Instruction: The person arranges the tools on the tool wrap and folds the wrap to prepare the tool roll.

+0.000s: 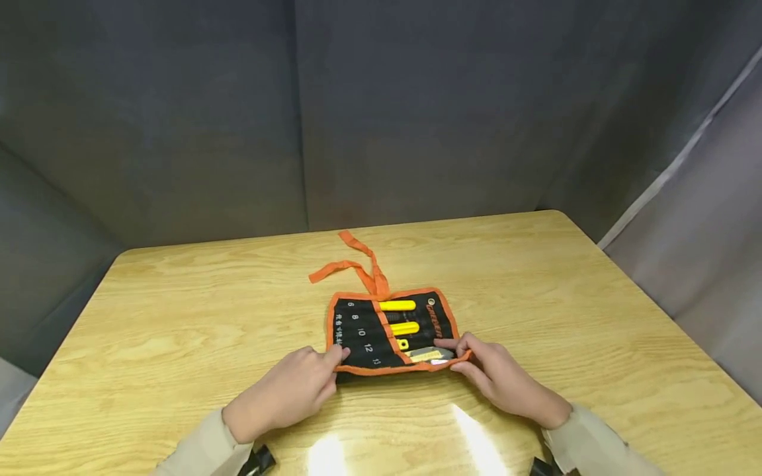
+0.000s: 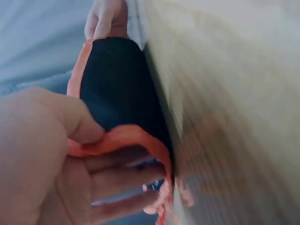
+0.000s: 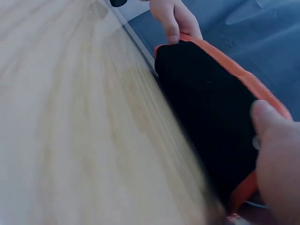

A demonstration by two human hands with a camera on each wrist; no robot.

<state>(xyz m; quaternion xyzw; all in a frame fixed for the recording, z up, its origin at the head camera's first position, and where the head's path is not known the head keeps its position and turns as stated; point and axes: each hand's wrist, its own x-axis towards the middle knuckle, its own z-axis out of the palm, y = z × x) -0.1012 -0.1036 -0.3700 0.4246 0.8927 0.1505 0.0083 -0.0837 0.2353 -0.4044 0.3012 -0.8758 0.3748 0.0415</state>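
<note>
A black cloth tool pouch (image 1: 363,337) with orange edging lies unrolled on the table, its near edge lifted. Numbers from 6 to 13 are printed along its pocket strip. Yellow-handled tools (image 1: 405,328) and a yellow utility knife (image 1: 425,356) stick out of the pockets. My left hand (image 1: 294,387) pinches the near left corner, thumb on top and fingers beneath, as the left wrist view shows. At the near right corner, my right hand (image 1: 497,373) pinches the orange border between thumb and fingers, close to the knife. The right wrist view shows the pouch's black underside (image 3: 201,103).
Two orange tie straps (image 1: 357,261) trail from the pouch's far edge across the wooden table (image 1: 196,304). Grey curtains (image 1: 417,119) hang behind the table and on both sides. Bright glare falls on the near tabletop.
</note>
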